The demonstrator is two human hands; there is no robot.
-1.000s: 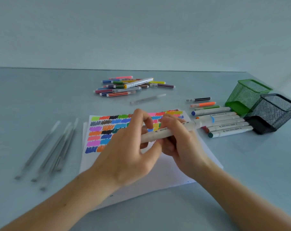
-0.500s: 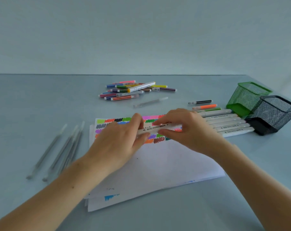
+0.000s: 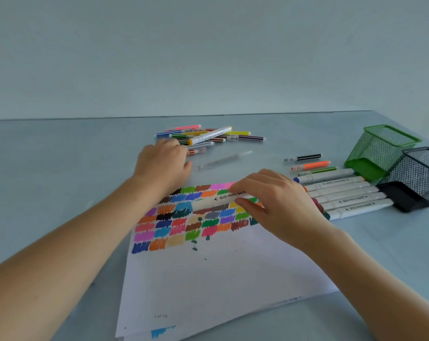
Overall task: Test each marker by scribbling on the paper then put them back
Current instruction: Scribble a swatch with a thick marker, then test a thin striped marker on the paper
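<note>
At the centre of the frame the right hand [image 3: 279, 205] pinches a white marker [image 3: 223, 199] between thumb and fingertips, holding it level just above the coloured scribble rows on the paper [image 3: 208, 279], which fills the lower middle of the table [image 3: 48, 168]. The marker's right end is hidden under the hand. Up and to the left, the left hand [image 3: 163, 163] reaches toward the loose pile of thin coloured markers [image 3: 208, 137] at upper centre; its fingers curl down at the pile's near edge, but whether they hold anything cannot be told — the knuckles hide the fingertips. A clear pen [image 3: 224, 159] lies alone between the pile and the paper. To the right of the paper, a row of white markers [image 3: 343, 195] lies side by side, its left ends partly covered by the right hand, with a black thin marker [image 3: 304, 158] and an orange one [image 3: 311, 165] beyond it. At the right edge a green mesh holder [image 3: 380, 148] and a black mesh holder [image 3: 415, 178] lie tipped on their sides, touching each other.
</note>
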